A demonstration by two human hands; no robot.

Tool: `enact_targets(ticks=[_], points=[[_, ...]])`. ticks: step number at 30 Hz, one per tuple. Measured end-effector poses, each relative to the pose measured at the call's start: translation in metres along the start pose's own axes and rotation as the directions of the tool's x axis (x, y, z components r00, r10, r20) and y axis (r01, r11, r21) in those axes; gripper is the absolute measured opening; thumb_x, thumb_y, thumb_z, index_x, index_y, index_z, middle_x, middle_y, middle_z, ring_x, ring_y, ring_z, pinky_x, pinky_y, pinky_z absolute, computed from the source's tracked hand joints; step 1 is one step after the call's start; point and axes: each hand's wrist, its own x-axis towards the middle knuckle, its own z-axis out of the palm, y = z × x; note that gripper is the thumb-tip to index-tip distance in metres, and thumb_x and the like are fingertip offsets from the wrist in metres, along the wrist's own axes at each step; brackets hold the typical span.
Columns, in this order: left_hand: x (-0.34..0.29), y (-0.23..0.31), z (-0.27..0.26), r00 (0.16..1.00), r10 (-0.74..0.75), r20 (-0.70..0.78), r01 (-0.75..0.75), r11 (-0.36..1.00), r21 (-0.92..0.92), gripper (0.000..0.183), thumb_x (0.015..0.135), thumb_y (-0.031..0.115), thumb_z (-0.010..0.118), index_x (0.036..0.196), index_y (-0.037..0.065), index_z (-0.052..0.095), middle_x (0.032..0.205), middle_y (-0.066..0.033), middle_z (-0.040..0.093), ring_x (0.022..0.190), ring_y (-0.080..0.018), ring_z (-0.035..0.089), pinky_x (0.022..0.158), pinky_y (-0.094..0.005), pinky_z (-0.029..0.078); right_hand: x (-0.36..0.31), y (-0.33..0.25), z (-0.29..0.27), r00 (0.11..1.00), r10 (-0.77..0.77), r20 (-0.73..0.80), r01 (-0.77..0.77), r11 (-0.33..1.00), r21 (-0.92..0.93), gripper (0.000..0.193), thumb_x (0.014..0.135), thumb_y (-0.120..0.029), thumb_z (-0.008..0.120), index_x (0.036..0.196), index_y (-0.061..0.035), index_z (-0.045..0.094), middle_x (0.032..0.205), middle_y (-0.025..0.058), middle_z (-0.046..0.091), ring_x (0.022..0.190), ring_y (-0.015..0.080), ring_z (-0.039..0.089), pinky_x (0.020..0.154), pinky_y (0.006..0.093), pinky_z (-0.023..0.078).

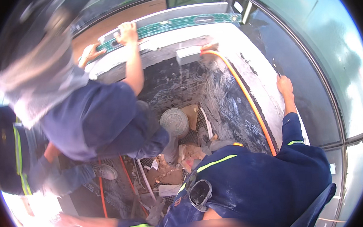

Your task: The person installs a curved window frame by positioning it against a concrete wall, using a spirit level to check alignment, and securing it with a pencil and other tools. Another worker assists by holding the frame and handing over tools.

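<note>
My right hand (pixel 285 84) rests on the pale top of the ledge (pixel 267 83) on the right, next to the dark window frame. Its fingers are curled, and a thin dark tip shows beyond them; the rest of that thing is hidden. My left hand (pixel 63 221) reaches out to the lower left over a glaring white surface, where blur and brightness wash out the fingers. Across the pit, a co-worker in navy trousers (pixel 94 119) lays both hands on a long green spirit level (pixel 163 27) along the far ledge.
An orange hose (pixel 246 90) runs over the right wall into the dark-lined pit. Down there stand a grey bucket (pixel 174 121) and broken rubble (pixel 188 156), with thin pipes nearby. Another person in a striped navy jacket (pixel 9 149) is at the left. Glass panes (pixel 307 64) border the right.
</note>
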Motion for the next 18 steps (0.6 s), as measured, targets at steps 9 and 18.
enact_targets(ticks=[9,18], points=[[-0.275,0.556,-0.178,0.935,0.332,0.127,-0.022,0.412,-0.911,0.056,0.109,0.047,0.057,0.125,-0.007,0.061,0.111,-0.0216,0.069,0.095,-0.0286,0.072,0.072,-0.0374,0.062,0.056,-0.106,-0.060,0.907,-0.395,-0.149,0.422,0.849,0.317,0.042,0.112,-0.035,0.054,0.127,-0.0004,0.072,0.106,0.0255,0.078,0.103,0.0406,0.076,0.089,0.0501,0.059],[-0.366,0.801,-0.134,0.000,0.596,0.803,0.999,0.032,-0.023,0.060,0.112,0.039,0.059,0.160,0.007,0.042,0.144,-0.0125,0.058,0.131,-0.0252,0.060,0.111,-0.0507,0.051,-0.008,-0.246,-0.074,0.043,-0.999,-0.008,0.395,0.009,0.918,0.082,0.097,-0.040,0.083,0.165,-0.0173,0.042,0.127,0.0199,0.070,0.109,0.0336,0.073,0.089,0.0455,0.059]])
